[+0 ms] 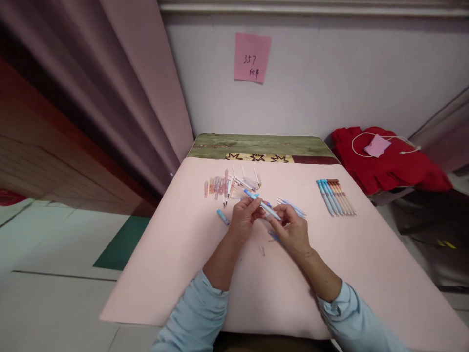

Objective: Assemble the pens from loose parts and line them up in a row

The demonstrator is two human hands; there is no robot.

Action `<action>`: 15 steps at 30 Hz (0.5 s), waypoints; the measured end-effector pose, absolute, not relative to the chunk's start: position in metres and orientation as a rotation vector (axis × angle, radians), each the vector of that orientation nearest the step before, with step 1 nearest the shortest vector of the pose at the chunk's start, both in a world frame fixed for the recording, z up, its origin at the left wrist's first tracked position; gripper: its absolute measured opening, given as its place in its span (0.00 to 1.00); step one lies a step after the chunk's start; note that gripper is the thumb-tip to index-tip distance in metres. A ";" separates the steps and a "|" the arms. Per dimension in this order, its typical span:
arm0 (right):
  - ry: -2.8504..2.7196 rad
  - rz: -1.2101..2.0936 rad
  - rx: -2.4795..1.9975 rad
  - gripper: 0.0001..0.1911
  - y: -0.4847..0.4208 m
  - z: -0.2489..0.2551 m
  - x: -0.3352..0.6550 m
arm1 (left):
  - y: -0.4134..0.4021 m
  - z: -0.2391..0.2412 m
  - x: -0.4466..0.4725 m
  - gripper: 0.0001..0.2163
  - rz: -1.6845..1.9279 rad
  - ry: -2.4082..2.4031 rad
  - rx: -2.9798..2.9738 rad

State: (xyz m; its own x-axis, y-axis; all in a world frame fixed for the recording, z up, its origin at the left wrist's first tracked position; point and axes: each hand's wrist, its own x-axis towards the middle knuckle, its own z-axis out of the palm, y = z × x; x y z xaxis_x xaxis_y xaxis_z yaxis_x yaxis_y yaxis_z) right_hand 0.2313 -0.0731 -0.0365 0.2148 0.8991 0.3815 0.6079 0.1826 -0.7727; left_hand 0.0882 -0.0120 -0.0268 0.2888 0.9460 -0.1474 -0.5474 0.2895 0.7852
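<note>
Table (212, 145) lies mostly under pink sheet (176, 274). Left hand (244, 217) and right hand (293, 231), left of a row of pens (335, 198), pinch a tilted blue-and-white pen (265, 206) above it, right fingertips near its white end. Short light-blue tube (223, 217) lies near left hand.

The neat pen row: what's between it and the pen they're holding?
Head view: loose blue and white pieces near the right hand, then bare pink sheet.
</note>
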 end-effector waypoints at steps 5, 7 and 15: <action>-1.516 0.456 -1.529 0.15 -0.074 -0.038 0.233 | -0.011 -0.028 0.088 0.14 1.098 0.700 0.697; -1.522 0.468 -1.515 0.16 -0.074 -0.038 0.233 | -0.011 -0.029 0.087 0.14 1.095 0.695 0.700; -1.497 0.347 -1.506 0.14 -0.073 -0.036 0.228 | -0.011 -0.030 0.090 0.18 1.121 0.685 0.666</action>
State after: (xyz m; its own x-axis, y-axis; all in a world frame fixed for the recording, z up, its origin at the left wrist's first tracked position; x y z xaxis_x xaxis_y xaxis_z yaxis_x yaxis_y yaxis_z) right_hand 0.2284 -0.0733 -0.0359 0.2099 0.8890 0.4069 0.6193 0.2011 -0.7590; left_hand 0.0897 -0.0109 -0.0301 0.2824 0.9471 -0.1524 -0.5677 0.2931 0.7693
